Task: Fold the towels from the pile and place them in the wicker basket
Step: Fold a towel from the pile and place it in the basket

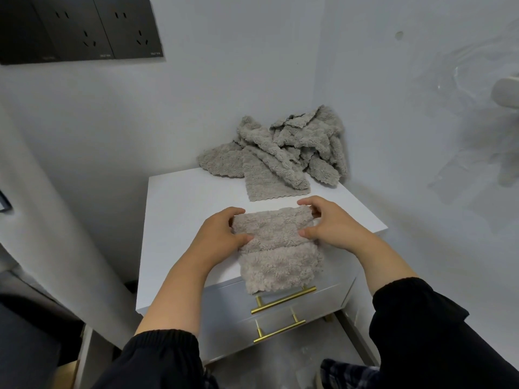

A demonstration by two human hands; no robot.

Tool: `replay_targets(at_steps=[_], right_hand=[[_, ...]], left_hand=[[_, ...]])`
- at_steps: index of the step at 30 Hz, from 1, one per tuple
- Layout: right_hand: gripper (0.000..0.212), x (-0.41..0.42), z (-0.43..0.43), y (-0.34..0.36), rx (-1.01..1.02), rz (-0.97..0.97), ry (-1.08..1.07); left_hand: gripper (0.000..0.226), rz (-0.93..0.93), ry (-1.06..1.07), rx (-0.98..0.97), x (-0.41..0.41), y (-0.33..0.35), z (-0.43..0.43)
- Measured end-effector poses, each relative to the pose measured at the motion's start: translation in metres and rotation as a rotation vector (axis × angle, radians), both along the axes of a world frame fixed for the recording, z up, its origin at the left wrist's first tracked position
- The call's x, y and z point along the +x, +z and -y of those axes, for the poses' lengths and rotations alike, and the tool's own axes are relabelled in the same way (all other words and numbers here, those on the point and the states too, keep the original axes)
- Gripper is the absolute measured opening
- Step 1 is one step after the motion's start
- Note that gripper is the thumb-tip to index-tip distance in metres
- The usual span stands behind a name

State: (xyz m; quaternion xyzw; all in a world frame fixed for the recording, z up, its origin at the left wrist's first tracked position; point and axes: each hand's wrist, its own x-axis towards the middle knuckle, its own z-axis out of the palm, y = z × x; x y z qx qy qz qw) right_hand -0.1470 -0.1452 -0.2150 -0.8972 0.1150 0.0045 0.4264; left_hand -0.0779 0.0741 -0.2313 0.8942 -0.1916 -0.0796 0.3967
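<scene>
A grey fluffy towel [276, 248] lies on the front of the white nightstand [179, 209], its lower part hanging over the front edge above the drawers. My left hand [222, 234] pinches the towel's upper left edge between thumb and fingers. On the opposite side, my right hand [328, 223] pinches the upper right edge, where a fold of cloth is doubled over. Behind them, at the back right corner of the top, a pile of crumpled grey towels [286, 148] leans against the wall. No wicker basket is in view.
The nightstand has two drawers with brass bar handles [283, 300]. Walls close it in behind and on the right. A black socket panel [81, 29] is on the wall at upper left. A white fixture [505, 92] sticks out at the right edge.
</scene>
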Motion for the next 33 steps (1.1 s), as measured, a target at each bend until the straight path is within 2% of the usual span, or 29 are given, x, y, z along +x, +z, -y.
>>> replay_targets(at_steps=[6, 11, 17, 23, 26, 33], right_hand=[[0.035, 0.007, -0.009, -0.002, -0.053, 0.2, -0.109], [0.036, 0.014, -0.017, -0.01, -0.155, 0.328, -0.182], [0.037, 0.017, -0.018, -0.015, -0.195, 0.402, -0.164], [0.037, 0.008, -0.008, -0.008, -0.182, 0.317, -0.031], [0.039, 0.001, -0.003, -0.004, -0.208, 0.24, 0.033], [0.042, -0.012, -0.001, 0.003, -0.192, 0.069, 0.092]], left_hand=[[0.039, 0.203, 0.084, -0.053, -0.002, 0.001, 0.009], [0.026, 0.399, 0.152, -0.026, 0.001, -0.003, 0.014], [0.024, 0.534, 0.161, 0.033, 0.002, -0.008, 0.016], [0.023, 0.399, 0.005, 0.063, 0.002, 0.0, 0.003], [0.032, 0.299, -0.085, 0.084, -0.001, 0.006, -0.003], [0.038, 0.116, -0.165, 0.163, -0.011, 0.021, -0.009]])
